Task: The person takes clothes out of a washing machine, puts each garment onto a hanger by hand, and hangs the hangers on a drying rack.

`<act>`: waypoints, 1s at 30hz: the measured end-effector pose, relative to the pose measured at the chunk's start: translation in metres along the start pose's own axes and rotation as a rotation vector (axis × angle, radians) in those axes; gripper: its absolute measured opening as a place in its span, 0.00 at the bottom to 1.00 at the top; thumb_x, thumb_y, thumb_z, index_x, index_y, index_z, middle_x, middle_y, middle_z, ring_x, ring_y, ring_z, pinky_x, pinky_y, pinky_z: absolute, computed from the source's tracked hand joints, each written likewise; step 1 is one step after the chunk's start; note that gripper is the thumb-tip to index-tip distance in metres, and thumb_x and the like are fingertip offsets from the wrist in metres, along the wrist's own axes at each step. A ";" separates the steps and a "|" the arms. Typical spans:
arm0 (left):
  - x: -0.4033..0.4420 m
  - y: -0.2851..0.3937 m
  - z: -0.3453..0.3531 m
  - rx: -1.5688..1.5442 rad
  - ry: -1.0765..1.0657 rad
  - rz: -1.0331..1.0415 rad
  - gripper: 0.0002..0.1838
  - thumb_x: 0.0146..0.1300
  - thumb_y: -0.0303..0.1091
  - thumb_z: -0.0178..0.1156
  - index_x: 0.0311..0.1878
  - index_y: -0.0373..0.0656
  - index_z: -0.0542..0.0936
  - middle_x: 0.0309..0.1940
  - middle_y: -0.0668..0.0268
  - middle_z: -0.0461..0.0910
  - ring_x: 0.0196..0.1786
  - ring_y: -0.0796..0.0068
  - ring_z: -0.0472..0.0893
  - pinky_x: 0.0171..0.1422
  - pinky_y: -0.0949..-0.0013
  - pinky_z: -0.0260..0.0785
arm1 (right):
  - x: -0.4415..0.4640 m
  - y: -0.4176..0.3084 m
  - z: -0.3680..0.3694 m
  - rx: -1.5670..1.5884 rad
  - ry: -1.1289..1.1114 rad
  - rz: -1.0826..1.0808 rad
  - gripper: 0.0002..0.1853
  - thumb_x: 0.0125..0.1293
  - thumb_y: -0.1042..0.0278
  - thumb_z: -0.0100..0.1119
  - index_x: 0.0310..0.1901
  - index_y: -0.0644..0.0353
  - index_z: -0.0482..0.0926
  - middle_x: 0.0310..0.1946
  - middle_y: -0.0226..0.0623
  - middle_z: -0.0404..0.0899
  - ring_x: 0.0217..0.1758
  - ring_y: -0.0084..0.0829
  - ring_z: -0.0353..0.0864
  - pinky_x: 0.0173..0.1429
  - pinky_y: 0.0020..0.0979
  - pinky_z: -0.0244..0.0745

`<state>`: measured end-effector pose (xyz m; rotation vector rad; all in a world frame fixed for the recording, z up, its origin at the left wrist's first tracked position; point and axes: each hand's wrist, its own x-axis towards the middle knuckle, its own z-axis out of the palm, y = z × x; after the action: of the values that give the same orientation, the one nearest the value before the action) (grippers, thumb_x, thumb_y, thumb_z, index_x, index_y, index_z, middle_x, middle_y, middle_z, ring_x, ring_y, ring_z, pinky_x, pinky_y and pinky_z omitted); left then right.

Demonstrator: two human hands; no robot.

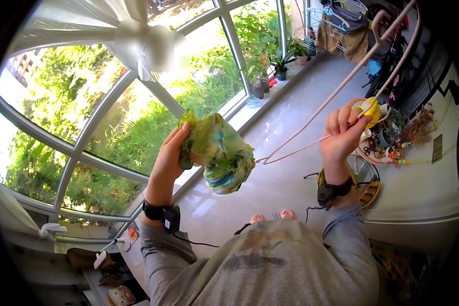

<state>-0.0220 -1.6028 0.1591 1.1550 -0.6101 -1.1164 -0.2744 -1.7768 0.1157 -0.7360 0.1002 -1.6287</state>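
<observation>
Grey shirt (270, 260) fabric spreads below both hands. The left hand (172, 148) grips a bunched green patterned cloth (223, 145) just to its right; the right hand (344, 130) curls around a pale hanger (341, 84), its narrow end reaching leftward beside the cloth.

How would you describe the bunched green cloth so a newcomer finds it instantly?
Start with the big window on the picture's left. In front of it, the left hand holds the cloth, sheer and crumpled. Its blue patches set it apart from the greenery outside, and its bulk from the thin pinkish hanger in the right hand.
</observation>
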 end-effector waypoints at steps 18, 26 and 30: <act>-0.020 -0.005 -0.006 -0.326 -0.076 0.073 0.22 0.67 0.44 0.43 0.52 0.32 0.69 0.48 0.53 0.75 0.48 0.63 0.77 0.54 0.62 0.69 | -0.065 0.058 -0.042 -0.102 -0.637 0.457 0.20 0.71 0.54 0.33 0.29 0.60 0.66 0.26 0.38 0.70 0.29 0.23 0.68 0.37 0.23 0.63; -0.018 -0.004 0.008 -0.353 -0.114 0.122 0.20 0.67 0.43 0.42 0.49 0.35 0.70 0.46 0.53 0.75 0.47 0.62 0.77 0.53 0.60 0.70 | -0.075 0.046 -0.077 -0.338 -0.869 0.754 0.20 0.70 0.58 0.34 0.31 0.64 0.71 0.50 0.50 0.71 0.48 0.32 0.74 0.52 0.30 0.68; -0.013 -0.007 0.002 -0.397 -0.131 0.090 0.20 0.67 0.43 0.42 0.49 0.35 0.71 0.45 0.54 0.76 0.47 0.62 0.77 0.53 0.60 0.70 | -0.045 0.004 -0.080 -0.539 -0.802 0.609 0.20 0.69 0.57 0.38 0.27 0.64 0.71 0.39 0.46 0.77 0.38 0.30 0.78 0.43 0.29 0.74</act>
<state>-0.0317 -1.5915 0.1549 0.7118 -0.5060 -1.1779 -0.3108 -1.7636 0.0326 -1.5494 0.1642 -0.6410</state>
